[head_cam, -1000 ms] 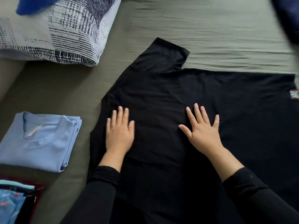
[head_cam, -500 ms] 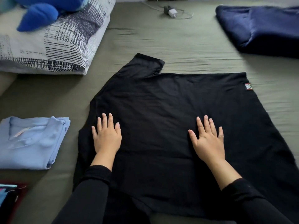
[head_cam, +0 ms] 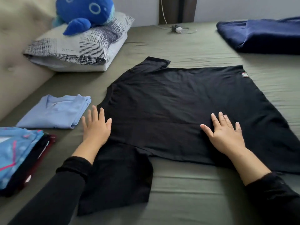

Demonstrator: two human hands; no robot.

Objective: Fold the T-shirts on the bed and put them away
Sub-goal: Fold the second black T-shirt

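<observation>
A black T-shirt [head_cam: 170,101] lies spread flat on the olive-green bed [head_cam: 186,197], collar end to the left, one sleeve toward the pillow and one toward me. My left hand [head_cam: 96,129] lies flat with straight fingers at the shirt's left edge, partly on the sheet. My right hand [head_cam: 224,134] presses flat on the shirt's lower middle, fingers spread. A folded light-blue T-shirt [head_cam: 55,113] rests on the bed to the left. At the left edge sits a stack of folded clothes [head_cam: 17,153], patterned blue on top, dark ones beneath.
A patterned pillow [head_cam: 81,46] with a blue plush toy [head_cam: 84,12] lies at the back left against a beige headboard [head_cam: 17,51]. A folded navy blanket [head_cam: 263,34] is at the back right. A white charger [head_cam: 177,29] with cable lies near the far edge.
Both hands slid toward me and outward across the black shirt; the left now reaches its left edge. The view has risen, showing more of the bed.
</observation>
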